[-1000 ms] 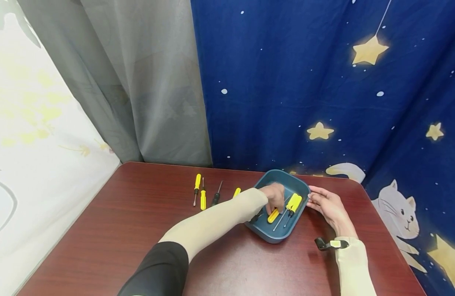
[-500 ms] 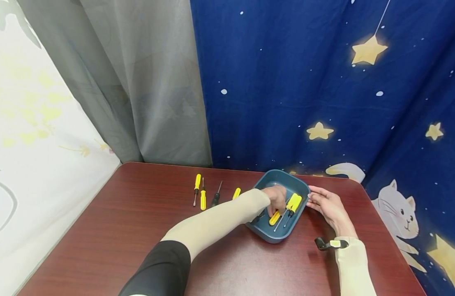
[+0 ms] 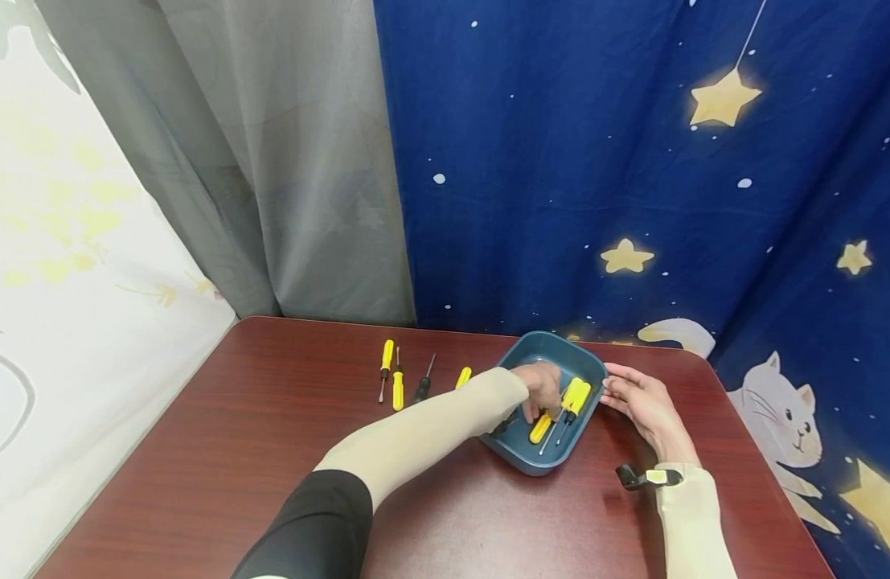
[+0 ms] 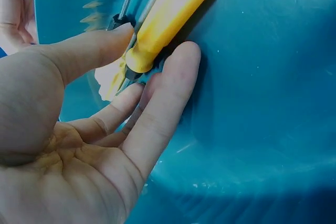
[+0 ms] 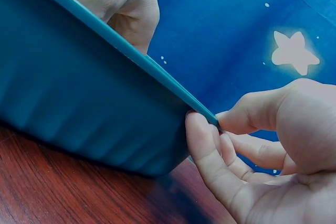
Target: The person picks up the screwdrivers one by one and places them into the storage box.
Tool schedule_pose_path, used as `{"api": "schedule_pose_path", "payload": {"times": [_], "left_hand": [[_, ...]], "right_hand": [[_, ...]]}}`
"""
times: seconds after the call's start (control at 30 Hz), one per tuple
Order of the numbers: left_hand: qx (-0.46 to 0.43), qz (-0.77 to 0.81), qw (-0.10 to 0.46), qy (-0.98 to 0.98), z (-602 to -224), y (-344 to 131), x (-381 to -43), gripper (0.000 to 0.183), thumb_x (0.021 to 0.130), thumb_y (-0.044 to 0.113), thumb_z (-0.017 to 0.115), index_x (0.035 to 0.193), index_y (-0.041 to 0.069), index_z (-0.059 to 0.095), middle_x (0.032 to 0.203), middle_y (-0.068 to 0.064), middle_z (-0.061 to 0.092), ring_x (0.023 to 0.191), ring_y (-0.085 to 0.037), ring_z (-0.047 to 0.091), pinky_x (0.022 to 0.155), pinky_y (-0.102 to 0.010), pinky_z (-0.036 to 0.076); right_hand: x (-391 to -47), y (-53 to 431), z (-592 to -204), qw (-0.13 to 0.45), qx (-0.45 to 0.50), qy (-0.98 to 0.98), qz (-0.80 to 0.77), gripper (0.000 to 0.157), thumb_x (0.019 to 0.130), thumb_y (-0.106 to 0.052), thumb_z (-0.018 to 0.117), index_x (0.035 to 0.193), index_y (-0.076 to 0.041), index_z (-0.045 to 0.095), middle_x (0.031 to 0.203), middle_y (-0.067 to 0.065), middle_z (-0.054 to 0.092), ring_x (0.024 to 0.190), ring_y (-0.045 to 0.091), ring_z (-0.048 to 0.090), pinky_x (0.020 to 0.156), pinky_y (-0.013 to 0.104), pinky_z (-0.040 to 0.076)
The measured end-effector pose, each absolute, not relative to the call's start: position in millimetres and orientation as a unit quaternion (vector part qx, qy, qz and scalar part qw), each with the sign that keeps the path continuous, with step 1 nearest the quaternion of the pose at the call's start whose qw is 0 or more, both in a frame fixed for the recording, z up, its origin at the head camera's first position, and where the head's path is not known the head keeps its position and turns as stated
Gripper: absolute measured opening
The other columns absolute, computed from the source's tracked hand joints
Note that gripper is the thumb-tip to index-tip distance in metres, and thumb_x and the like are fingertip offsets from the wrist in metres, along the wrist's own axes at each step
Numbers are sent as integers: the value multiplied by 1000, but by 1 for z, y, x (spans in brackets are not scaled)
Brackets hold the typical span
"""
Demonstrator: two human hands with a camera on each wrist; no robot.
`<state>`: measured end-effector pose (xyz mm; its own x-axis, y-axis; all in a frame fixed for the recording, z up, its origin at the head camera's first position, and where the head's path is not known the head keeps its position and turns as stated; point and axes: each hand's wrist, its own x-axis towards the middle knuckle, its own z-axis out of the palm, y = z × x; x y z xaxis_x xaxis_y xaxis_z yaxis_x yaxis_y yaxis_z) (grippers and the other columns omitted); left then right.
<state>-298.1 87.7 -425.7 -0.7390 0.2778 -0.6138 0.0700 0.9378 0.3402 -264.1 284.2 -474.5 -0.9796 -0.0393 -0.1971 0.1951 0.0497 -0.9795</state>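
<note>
My left hand (image 3: pixel 540 386) reaches down into a blue plastic storage box (image 3: pixel 527 462). In the left wrist view its thumb and index finger stand apart on either side of a yellow-handled screwdriver (image 4: pixel 173 14), near the collar, with a gap showing beside the handle. Two more screwdrivers with yellow handles (image 3: pixel 575 398) lie alongside, toward the box's right wall. Something black in the box is partly covered by my left sleeve. At the box's right corner my right hand (image 5: pixel 252 150) pinches the rim (image 5: pixel 184 98) between thumb and fingers.
On the reddish-brown table (image 3: pixel 271 450), left of the box, lie a yellow-and-black screwdriver (image 3: pixel 385 366), a yellow one (image 3: pixel 397 386) and a black one (image 3: pixel 424 386). Another yellow handle (image 3: pixel 463 376) shows behind my left sleeve. A blue star-patterned curtain (image 3: pixel 546 201) hangs behind.
My left hand has shifted slightly right inside the box, and the yellow-handled screwdriver beneath it has slid closer to the other two. My right hand stays at the rim.
</note>
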Motion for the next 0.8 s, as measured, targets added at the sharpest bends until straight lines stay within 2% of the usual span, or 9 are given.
{"api": "schedule_pose_path", "payload": {"times": [0.23, 0.33, 0.47, 0.57, 0.63, 0.7, 0.73, 0.8], "left_hand": [[146, 131, 313, 929, -431, 81, -301, 23, 88, 29, 82, 93, 14, 66, 89, -4, 68, 79, -18, 72, 66, -28, 62], [175, 109, 288, 935, -430, 79, -299, 24, 87, 33, 82, 85, 16, 65, 82, -1, 63, 73, -17, 69, 64, -27, 61], [202, 92, 264, 939, -427, 78, -299, 35, 86, 36, 82, 70, 18, 58, 70, 4, 51, 63, -12, 58, 58, -25, 55], [220, 72, 253, 939, -423, 77, -300, 42, 87, 40, 81, 65, 18, 52, 64, 6, 40, 58, -9, 43, 56, -20, 44], [231, 60, 248, 939, -420, 76, -301, 40, 87, 44, 79, 71, 18, 54, 66, 6, 40, 60, -9, 40, 57, -20, 39], [237, 50, 242, 939, -418, 74, -301, 35, 88, 47, 77, 86, 17, 60, 76, 7, 47, 67, -8, 45, 63, -20, 40], [237, 49, 240, 940, -416, 73, -301, 36, 88, 49, 77, 97, 17, 63, 84, 7, 54, 74, -8, 49, 67, -20, 43], [245, 40, 229, 941, -413, 70, -300, 51, 88, 52, 75, 123, 18, 62, 110, 6, 63, 95, -8, 58, 82, -21, 49]], "right_hand": [[-264, 284, -475, 86, 55, 718, -688, 54, 102, -4, 56, 152, 6, 39, 97, -6, 70, 85, 4, 68, 81, 21, 60], [-264, 284, -475, 86, 54, 719, -687, 54, 103, -5, 56, 152, 6, 39, 97, -6, 70, 85, 4, 68, 81, 21, 60], [-264, 284, -474, 87, 52, 718, -689, 54, 103, -5, 56, 152, 6, 38, 97, -5, 70, 85, 4, 68, 81, 21, 60], [-264, 285, -474, 86, 50, 717, -690, 55, 102, -5, 57, 152, 7, 38, 98, -5, 70, 86, 5, 69, 81, 21, 60], [-264, 285, -474, 87, 50, 716, -691, 55, 102, -5, 57, 152, 7, 38, 98, -6, 71, 86, 5, 69, 81, 21, 60], [-265, 285, -474, 87, 50, 716, -690, 55, 102, -5, 57, 152, 7, 38, 98, -6, 71, 86, 5, 70, 81, 22, 60], [-265, 285, -474, 88, 50, 717, -689, 55, 102, -5, 57, 152, 7, 38, 98, -7, 71, 86, 5, 70, 81, 21, 60], [-265, 284, -474, 88, 49, 716, -691, 55, 102, -5, 57, 153, 7, 38, 96, -6, 70, 85, 4, 69, 81, 21, 60]]}}
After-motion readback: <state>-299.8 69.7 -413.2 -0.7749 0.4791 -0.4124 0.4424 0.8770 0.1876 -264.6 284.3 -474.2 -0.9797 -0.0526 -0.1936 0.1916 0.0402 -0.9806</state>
